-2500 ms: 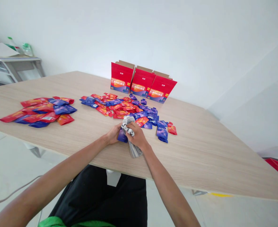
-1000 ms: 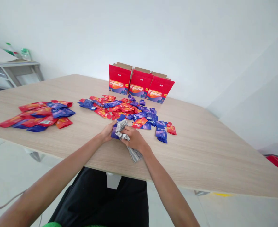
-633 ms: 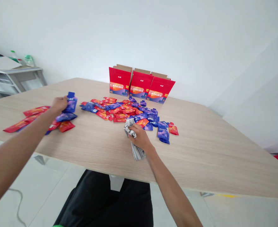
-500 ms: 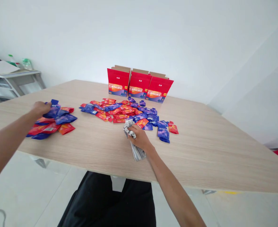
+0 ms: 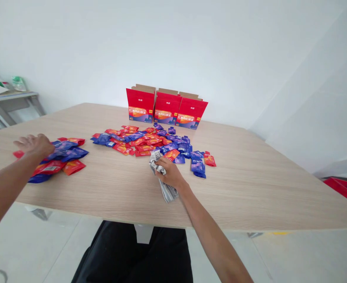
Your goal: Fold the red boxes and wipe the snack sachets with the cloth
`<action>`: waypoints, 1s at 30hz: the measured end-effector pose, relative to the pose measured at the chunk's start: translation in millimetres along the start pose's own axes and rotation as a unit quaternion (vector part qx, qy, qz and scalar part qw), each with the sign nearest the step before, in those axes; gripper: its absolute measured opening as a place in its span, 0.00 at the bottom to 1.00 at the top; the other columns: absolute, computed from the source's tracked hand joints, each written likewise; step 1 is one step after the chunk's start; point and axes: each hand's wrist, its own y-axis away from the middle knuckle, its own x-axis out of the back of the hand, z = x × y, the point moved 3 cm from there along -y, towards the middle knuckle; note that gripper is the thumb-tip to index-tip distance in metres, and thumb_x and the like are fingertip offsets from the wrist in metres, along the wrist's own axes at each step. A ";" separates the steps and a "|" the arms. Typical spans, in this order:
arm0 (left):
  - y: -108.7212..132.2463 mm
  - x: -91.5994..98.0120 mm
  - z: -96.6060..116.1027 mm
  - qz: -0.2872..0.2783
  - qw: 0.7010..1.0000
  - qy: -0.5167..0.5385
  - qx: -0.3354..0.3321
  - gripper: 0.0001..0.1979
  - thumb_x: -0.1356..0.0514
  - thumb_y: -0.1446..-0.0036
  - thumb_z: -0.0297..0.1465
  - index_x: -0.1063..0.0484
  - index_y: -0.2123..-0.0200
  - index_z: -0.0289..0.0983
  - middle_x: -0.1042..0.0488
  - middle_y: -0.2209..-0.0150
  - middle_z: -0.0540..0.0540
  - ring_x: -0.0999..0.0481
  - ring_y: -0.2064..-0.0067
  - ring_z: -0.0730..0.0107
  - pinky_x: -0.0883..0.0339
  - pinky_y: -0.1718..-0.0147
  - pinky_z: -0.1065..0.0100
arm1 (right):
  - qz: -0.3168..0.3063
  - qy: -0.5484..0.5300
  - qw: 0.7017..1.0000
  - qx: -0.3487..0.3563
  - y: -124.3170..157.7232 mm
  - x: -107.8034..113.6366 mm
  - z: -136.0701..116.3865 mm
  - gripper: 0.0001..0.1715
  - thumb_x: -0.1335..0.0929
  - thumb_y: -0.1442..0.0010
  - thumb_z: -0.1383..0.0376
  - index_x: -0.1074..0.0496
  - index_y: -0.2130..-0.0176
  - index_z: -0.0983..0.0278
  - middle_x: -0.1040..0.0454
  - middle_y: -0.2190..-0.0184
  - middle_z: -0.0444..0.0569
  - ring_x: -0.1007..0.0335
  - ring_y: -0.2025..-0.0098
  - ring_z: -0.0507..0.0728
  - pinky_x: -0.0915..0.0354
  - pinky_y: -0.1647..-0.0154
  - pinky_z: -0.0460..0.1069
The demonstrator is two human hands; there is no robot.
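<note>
My left hand (image 5: pixel 35 145) is open with its fingers stretched out, at the far side of the left heap of red and blue pouches (image 5: pixel 61 155). Nothing shows in its fingers. My right hand (image 5: pixel 170 171) grips a crumpled grey-and-white striped cloth (image 5: pixel 167 189) resting on the table. Just beyond that hand spreads a larger heap of red and blue pouches (image 5: pixel 145 141). A blue pouch (image 5: pixel 198 166) and a red pouch (image 5: pixel 210 159) lie at its right end.
Three red printed boxes (image 5: pixel 140 105) with raised flaps stand side by side near the wall. The wooden table (image 5: pixel 250 177) runs wide to the right. A small grey desk (image 5: pixel 12 96) is at the left, and a red box (image 5: pixel 343 188) is at the right edge.
My left hand has let go of a blue pouch, which now lies on the left heap, and its fingers have opened. My right hand still holds the cloth. The view has shifted slightly right.
</note>
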 end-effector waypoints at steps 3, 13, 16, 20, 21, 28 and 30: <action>-1.6 -0.7 22.0 -0.016 0.997 -0.078 -0.017 0.28 0.44 0.38 0.29 0.34 0.38 0.19 0.43 0.28 0.19 0.46 0.27 0.27 0.48 0.36 0.33 | 0.014 -0.003 1.000 -0.008 -0.4 1.6 1.6 0.11 0.30 0.36 0.68 0.23 0.53 0.61 0.22 0.55 0.54 0.25 0.51 0.63 0.27 0.48 0.57; 72.7 -82.5 184.3 -0.116 0.844 -0.085 -0.516 0.25 0.45 0.43 0.17 0.23 0.43 0.33 0.26 0.38 0.33 0.30 0.35 0.51 0.38 0.36 0.56 | 0.068 0.000 0.997 -0.029 2.6 1.7 14.3 0.12 0.32 0.35 0.66 0.23 0.52 0.62 0.21 0.55 0.55 0.24 0.51 0.62 0.27 0.47 0.57; 76.0 -103.9 198.5 -0.104 0.843 -0.102 -0.517 0.28 0.41 0.43 0.20 0.24 0.40 0.35 0.30 0.35 0.25 0.32 0.33 0.38 0.35 0.39 0.46 | 0.069 -0.003 0.997 -0.038 4.0 1.4 18.3 0.11 0.32 0.35 0.66 0.22 0.53 0.61 0.21 0.54 0.55 0.23 0.50 0.63 0.27 0.46 0.57; 69.4 -114.9 202.5 -0.072 0.833 -0.111 -0.538 0.29 0.40 0.40 0.25 0.28 0.35 0.37 0.34 0.32 0.22 0.38 0.30 0.30 0.41 0.37 0.37 | 0.067 -0.001 0.997 -0.042 4.5 1.3 19.0 0.11 0.32 0.35 0.66 0.22 0.53 0.61 0.21 0.54 0.55 0.23 0.50 0.63 0.27 0.46 0.57; 67.5 -116.0 202.7 -0.069 0.829 -0.113 -0.543 0.29 0.40 0.40 0.26 0.28 0.35 0.38 0.33 0.33 0.23 0.38 0.30 0.30 0.41 0.37 0.37 | 0.066 -0.003 0.997 -0.038 4.3 1.3 18.1 0.10 0.32 0.35 0.66 0.22 0.54 0.61 0.21 0.55 0.55 0.23 0.50 0.63 0.27 0.46 0.57; 66.6 -116.6 198.2 -0.035 0.812 -0.070 -0.578 0.22 0.46 0.33 0.27 0.23 0.39 0.37 0.25 0.38 0.28 0.32 0.32 0.41 0.38 0.36 0.43 | 0.066 -0.006 0.997 -0.036 3.1 1.6 15.0 0.09 0.32 0.35 0.66 0.23 0.55 0.61 0.21 0.57 0.54 0.23 0.53 0.62 0.26 0.48 0.56; 73.1 -115.0 194.0 -0.032 0.810 -0.018 -0.586 0.22 0.47 0.33 0.29 0.24 0.39 0.35 0.25 0.37 0.29 0.32 0.32 0.43 0.40 0.34 0.43 | 0.079 -0.009 0.996 -0.035 2.9 3.0 14.6 0.09 0.32 0.35 0.66 0.23 0.55 0.61 0.21 0.57 0.55 0.23 0.53 0.63 0.26 0.49 0.56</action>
